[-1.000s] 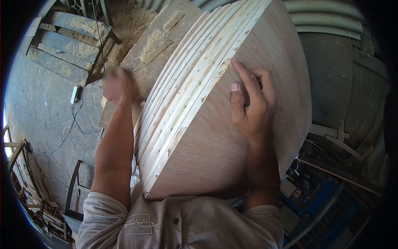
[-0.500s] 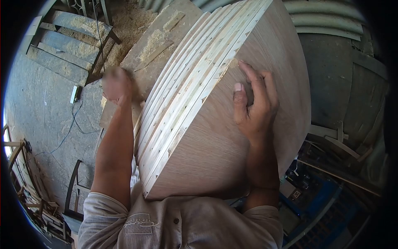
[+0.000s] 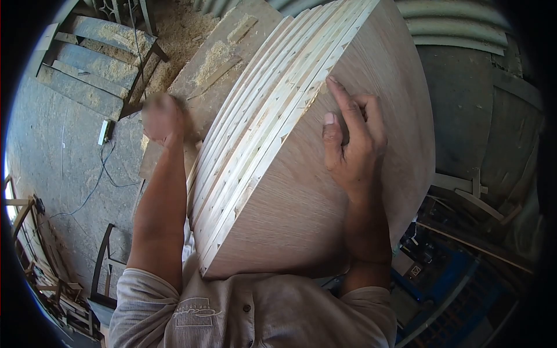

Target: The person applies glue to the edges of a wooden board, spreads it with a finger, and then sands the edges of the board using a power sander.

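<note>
A tall stack of wooden panels (image 3: 325,214) stands right in front of me, its top sheet showing smooth brown grain. The pale layered edges (image 3: 261,136) face left and carry small dark triangular marks. Over the top sheet lies my right hand (image 3: 357,139), its index finger stretched to a chipped spot on the edge. The thumb is held apart and the other fingers are bent; nothing is in this hand. To the left of the stack, my left hand (image 3: 164,122) is over a sawdust-strewn board, its fingers blurred.
Wood scraps and sawdust lie on the long board (image 3: 200,72) behind the stack. A slatted wooden piece (image 3: 93,52) is at upper left, and a cable with a white box (image 3: 105,132) runs over the floor. Blue machinery (image 3: 447,278) stands at lower right.
My right hand has shifted slightly up and left, and its index finger now reaches straighter to the panel's edge. The left hand and the stack look the same.
</note>
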